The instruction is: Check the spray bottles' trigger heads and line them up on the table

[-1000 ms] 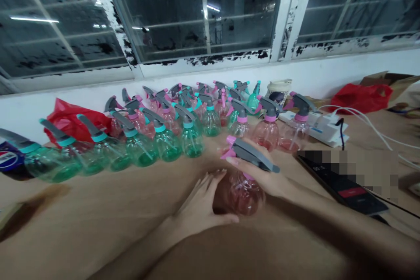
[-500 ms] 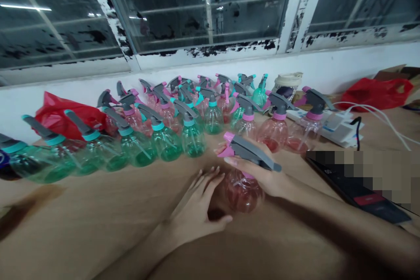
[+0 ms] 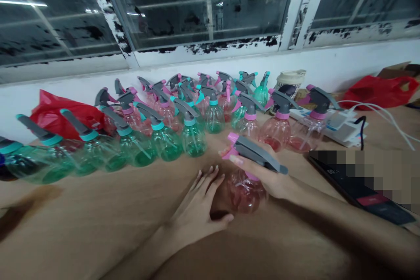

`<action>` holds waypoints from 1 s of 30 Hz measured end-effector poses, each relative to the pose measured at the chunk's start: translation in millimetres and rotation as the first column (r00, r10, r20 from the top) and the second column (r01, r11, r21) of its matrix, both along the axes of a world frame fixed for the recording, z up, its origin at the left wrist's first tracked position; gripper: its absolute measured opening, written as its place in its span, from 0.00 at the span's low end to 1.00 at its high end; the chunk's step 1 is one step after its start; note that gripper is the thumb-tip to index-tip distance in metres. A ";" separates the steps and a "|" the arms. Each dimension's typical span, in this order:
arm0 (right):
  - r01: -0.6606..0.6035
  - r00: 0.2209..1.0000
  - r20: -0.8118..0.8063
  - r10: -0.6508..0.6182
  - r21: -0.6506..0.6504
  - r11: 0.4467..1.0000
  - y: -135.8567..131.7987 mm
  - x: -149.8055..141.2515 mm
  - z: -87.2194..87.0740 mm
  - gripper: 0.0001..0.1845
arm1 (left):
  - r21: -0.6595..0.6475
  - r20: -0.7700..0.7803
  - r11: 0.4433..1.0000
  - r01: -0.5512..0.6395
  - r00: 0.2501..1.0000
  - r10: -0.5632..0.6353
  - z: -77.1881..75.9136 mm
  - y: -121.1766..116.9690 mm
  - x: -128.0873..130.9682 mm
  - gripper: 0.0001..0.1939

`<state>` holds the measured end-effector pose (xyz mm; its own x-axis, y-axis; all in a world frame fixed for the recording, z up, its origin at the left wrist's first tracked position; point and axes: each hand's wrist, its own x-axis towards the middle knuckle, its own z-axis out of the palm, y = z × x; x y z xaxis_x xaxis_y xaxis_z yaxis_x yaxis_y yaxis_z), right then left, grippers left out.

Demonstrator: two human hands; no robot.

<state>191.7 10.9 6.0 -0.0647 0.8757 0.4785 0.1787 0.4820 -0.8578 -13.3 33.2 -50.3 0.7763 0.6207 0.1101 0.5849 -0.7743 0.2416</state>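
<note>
A clear pink spray bottle (image 3: 246,192) with a grey and pink trigger head stands on the wooden table in front of me. My right hand (image 3: 274,177) is closed around its trigger head and neck, the fingertips near the pink nozzle. To the left of that bottle, my left hand (image 3: 200,205) lies with fingers spread and thumb apart, holding nothing. Its thumb tip is close to the bottle's lower side; whether they touch I cannot tell. A green spray bottle (image 3: 194,140) stands just beyond my left fingertips.
Several green spray bottles (image 3: 138,151) line the left, with pink ones (image 3: 275,131) at right and more behind. Red plastic bags (image 3: 70,116) lie at both sides. A paper cup (image 3: 290,81), a white power strip (image 3: 341,131) with cables and a dark phone (image 3: 357,192) are at right.
Both hands and the pink spray bottle keep nearly the same places and grip. The whole view has shifted slightly.
</note>
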 end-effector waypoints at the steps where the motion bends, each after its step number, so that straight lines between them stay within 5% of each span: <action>1: -0.016 1.000 -0.012 0.016 0.003 1.000 -0.2 0.0 -0.1 0.08 | 0.004 -0.005 1.000 0.004 1.000 -0.004 -0.6 0.1 -0.3 0.43; 13: 0.080 0.995 0.050 -0.085 0.096 0.992 -2.3 -2.4 -1.2 0.06 | 0.034 -0.034 0.997 0.063 0.997 -0.062 -3.9 2.9 -3.5 0.39; 30: 0.076 0.997 0.031 -0.077 0.022 0.997 -2.0 -3.5 0.3 0.06 | 0.018 -0.043 0.998 0.053 0.998 -0.053 -0.2 0.5 -1.9 0.37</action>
